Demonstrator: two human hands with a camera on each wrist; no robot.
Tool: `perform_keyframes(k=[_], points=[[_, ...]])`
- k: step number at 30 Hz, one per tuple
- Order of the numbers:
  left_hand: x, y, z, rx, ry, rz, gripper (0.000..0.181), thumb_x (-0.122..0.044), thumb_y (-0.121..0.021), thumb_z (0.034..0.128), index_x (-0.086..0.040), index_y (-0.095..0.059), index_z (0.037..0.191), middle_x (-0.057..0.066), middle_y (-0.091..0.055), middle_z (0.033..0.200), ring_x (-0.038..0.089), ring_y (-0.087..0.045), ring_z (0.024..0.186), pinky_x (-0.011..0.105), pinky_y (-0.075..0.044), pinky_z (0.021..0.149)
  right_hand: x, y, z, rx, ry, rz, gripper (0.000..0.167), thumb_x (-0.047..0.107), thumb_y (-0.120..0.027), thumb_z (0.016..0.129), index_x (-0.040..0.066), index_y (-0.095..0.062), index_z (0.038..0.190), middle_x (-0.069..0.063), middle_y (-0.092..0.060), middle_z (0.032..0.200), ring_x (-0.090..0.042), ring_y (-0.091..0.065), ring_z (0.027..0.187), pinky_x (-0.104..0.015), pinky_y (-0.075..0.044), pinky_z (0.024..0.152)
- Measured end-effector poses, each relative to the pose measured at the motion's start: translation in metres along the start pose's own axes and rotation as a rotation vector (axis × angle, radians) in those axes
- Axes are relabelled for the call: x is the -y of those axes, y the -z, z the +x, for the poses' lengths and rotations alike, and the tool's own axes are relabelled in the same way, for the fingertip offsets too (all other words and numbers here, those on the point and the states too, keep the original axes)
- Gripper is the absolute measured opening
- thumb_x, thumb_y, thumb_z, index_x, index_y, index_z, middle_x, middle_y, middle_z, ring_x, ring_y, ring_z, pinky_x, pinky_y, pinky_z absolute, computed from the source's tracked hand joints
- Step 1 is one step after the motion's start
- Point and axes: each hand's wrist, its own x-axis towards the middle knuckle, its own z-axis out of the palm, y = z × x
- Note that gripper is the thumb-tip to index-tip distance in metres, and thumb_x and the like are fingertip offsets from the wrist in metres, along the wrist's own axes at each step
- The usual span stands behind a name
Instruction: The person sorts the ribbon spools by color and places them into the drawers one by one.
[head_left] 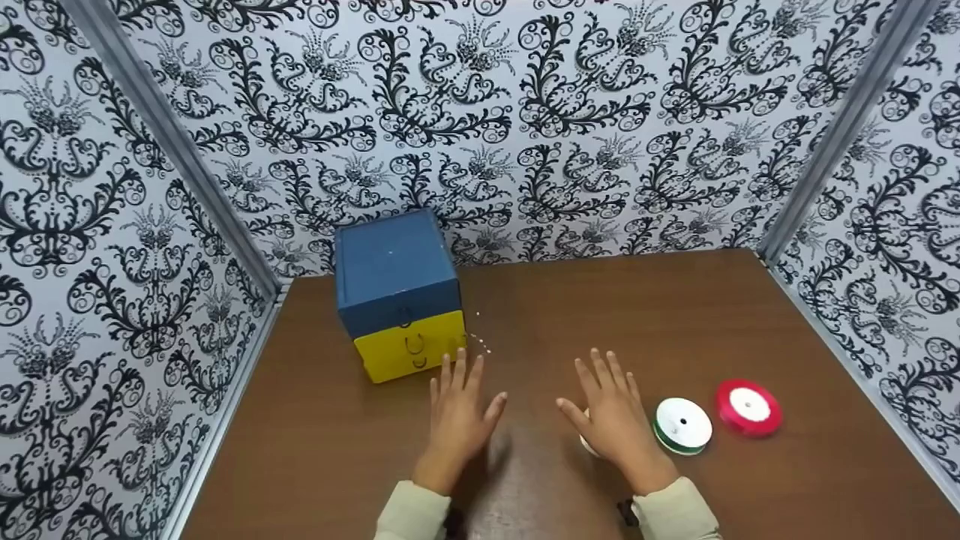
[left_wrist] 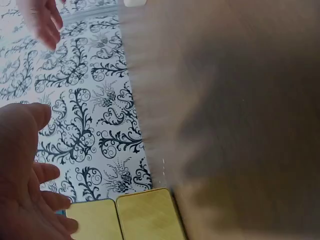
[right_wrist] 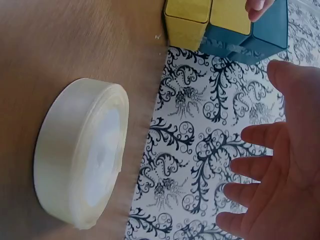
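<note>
Both hands hover over the brown table with fingers straight and spread, holding nothing. The left hand (head_left: 457,409) is nearest the yellow front of a blue and yellow drawer box (head_left: 397,262), just short of it. Beneath the right hand (head_left: 611,416) lies a cream ribbon spool (right_wrist: 75,155), mostly hidden by that hand in the head view and plain in the right wrist view. To its right sit a green ribbon spool with a white face (head_left: 682,424) and a red ribbon spool (head_left: 748,407).
Patterned black-and-white panels (head_left: 480,112) enclose the table (head_left: 570,315) at the back and both sides, joined by grey metal posts (head_left: 832,127). Small white specks (head_left: 480,343) show near the box's right side.
</note>
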Motion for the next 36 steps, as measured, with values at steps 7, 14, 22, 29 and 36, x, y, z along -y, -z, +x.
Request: perform_keyframes(k=[7, 14, 22, 29, 36], points=[[0.03, 0.036, -0.01, 0.101, 0.119, -0.255, 0.065, -0.046, -0.058, 0.0988, 0.0, -0.049, 0.144, 0.025, -0.035, 0.153, 0.044, -0.026, 0.143, 0.063, -0.025, 0.112, 0.005, 0.008, 0.005, 0.017, 0.087, -0.018, 0.073, 0.051, -0.062, 0.096, 0.005, -0.044, 0.149, -0.021, -0.03, 0.157, -0.04, -0.023, 0.146, -0.062, -0.026, 0.112], [0.066, 0.087, -0.013, 0.088, 0.192, -0.363, 0.049, -0.037, -0.059, 0.101, 0.005, -0.06, 0.127, 0.023, -0.059, 0.128, 0.041, -0.054, 0.12, 0.058, -0.042, 0.102, 0.018, 0.015, 0.015, -0.005, 0.208, -0.002, 0.066, 0.045, -0.066, 0.095, 0.005, -0.051, 0.144, -0.02, -0.043, 0.15, -0.04, -0.037, 0.139, -0.061, -0.038, 0.105], [0.101, 0.124, -0.011, 0.227, 0.374, -0.403, 0.059, -0.048, -0.053, 0.1013, 0.002, -0.058, 0.133, 0.021, -0.059, 0.131, 0.037, -0.054, 0.123, 0.056, -0.041, 0.103, 0.033, 0.015, 0.032, -0.006, 0.363, -0.063, 0.063, 0.042, -0.071, 0.091, 0.004, -0.056, 0.138, -0.021, -0.051, 0.142, -0.04, -0.047, 0.132, -0.058, -0.043, 0.101], [0.127, 0.161, 0.016, 0.142, 0.584, -0.632, 0.069, -0.049, -0.044, 0.1042, 0.005, -0.04, 0.147, 0.027, -0.039, 0.15, 0.042, -0.039, 0.135, 0.055, -0.037, 0.108, 0.042, 0.017, 0.053, 0.001, 0.452, -0.088, 0.059, 0.042, -0.068, 0.093, 0.002, -0.058, 0.136, -0.022, -0.055, 0.137, -0.04, -0.051, 0.127, -0.055, -0.045, 0.1], [0.123, 0.179, 0.056, 0.045, 0.637, -0.761, 0.073, -0.05, -0.044, 0.1032, 0.002, -0.032, 0.152, 0.024, -0.039, 0.15, 0.035, -0.047, 0.129, 0.044, -0.044, 0.104, 0.056, 0.02, 0.076, 0.002, 0.588, -0.196, 0.056, 0.041, -0.065, 0.094, 0.0, -0.06, 0.132, -0.021, -0.058, 0.133, -0.039, -0.055, 0.121, -0.052, -0.047, 0.099]])
